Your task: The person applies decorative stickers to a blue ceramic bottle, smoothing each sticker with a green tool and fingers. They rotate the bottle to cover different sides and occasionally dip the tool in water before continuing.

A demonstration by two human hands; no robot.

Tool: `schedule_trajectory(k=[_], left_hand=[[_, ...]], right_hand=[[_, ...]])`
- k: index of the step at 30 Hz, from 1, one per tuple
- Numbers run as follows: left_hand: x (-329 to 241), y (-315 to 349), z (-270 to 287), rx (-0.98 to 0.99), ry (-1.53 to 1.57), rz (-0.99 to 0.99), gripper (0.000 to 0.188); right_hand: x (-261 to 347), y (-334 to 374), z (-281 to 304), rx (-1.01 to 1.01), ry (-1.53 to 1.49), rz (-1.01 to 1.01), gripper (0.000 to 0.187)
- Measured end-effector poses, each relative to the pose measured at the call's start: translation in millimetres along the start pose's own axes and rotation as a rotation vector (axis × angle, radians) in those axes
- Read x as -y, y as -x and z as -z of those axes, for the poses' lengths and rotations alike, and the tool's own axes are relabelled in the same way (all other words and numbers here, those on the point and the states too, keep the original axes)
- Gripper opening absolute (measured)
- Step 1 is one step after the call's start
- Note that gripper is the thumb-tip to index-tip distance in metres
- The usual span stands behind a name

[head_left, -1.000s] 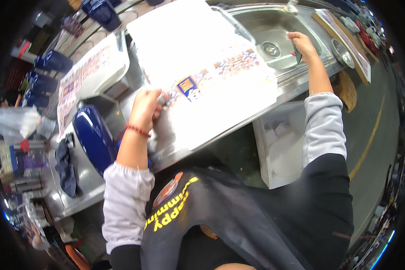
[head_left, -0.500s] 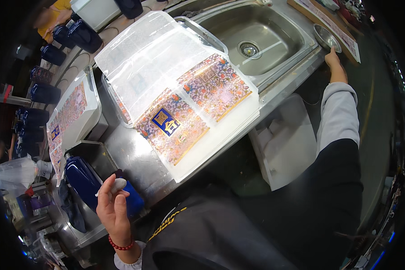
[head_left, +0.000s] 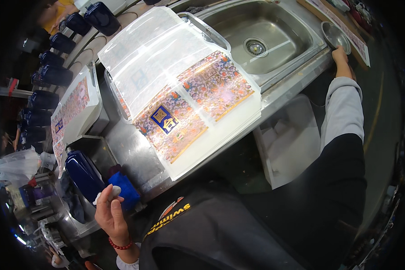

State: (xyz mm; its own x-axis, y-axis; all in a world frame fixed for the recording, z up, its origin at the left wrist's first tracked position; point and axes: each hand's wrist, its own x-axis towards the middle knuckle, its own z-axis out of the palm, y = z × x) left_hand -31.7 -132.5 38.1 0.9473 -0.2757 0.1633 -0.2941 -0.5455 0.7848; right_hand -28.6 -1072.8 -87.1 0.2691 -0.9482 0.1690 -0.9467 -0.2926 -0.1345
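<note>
My right hand (head_left: 340, 57) grips the rim of a shallow round metal bowl (head_left: 334, 35) beyond the sink's right edge. My left hand (head_left: 111, 216) is raised near the counter's front edge, thumb apart from the fingers. Something white, a finger covering or a small wad, shows at its fingertips; I cannot tell which. Behind that hand stand a dark blue glossy bottle (head_left: 82, 173) and a bright blue cloth-like item (head_left: 127, 191). Patterned floral decal sheets (head_left: 220, 85) lie stacked in front of me, with the upper sheet's translucent backing (head_left: 141, 54) spread across a tray.
A steel sink (head_left: 279, 36) adjoins the sheets. Left of them is another tray (head_left: 99, 118) with patterned sheets. A white bin (head_left: 297, 153) stands below the counter edge. Several dark blue bottles (head_left: 45, 101) line the far left, where a person in yellow (head_left: 58, 13) is partly visible.
The view has shifted slightly. My right hand still holds the bowl out at the right, and my left hand is a little lower beside the blue bottle.
</note>
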Motion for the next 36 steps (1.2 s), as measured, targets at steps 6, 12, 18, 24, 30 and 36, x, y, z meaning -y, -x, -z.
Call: schedule_trajectory(k=[6, 12, 18, 24, 30, 36], left_hand=[[1, 6, 1, -0.038, -0.085, -0.035, 0.032], [2, 6, -1, -0.046, -0.077, -0.060, 0.031], [7, 9, -1, -0.021, -0.018, -0.060, 0.031], [9, 17, 9, -0.032, 0.013, -0.130, 0.030], [11, 25, 18, -0.071, 0.019, -0.137, 0.027], [15, 26, 24, -0.148, 0.002, -0.192, 0.025]], right_hand=[[-5, 20, 10, -0.177, -0.034, 0.096, 0.049], [21, 66, 37, -0.415, -0.355, 0.785, 0.029], [83, 161, 52, -0.342, -0.145, 1.070, 0.027], [129, 214, 33, -0.223, -0.084, 1.049, 0.024], [147, 222, 37, -0.157, -0.520, 0.947, 0.022], [186, 246, 88, -0.217, -0.748, 1.171, 0.023]])
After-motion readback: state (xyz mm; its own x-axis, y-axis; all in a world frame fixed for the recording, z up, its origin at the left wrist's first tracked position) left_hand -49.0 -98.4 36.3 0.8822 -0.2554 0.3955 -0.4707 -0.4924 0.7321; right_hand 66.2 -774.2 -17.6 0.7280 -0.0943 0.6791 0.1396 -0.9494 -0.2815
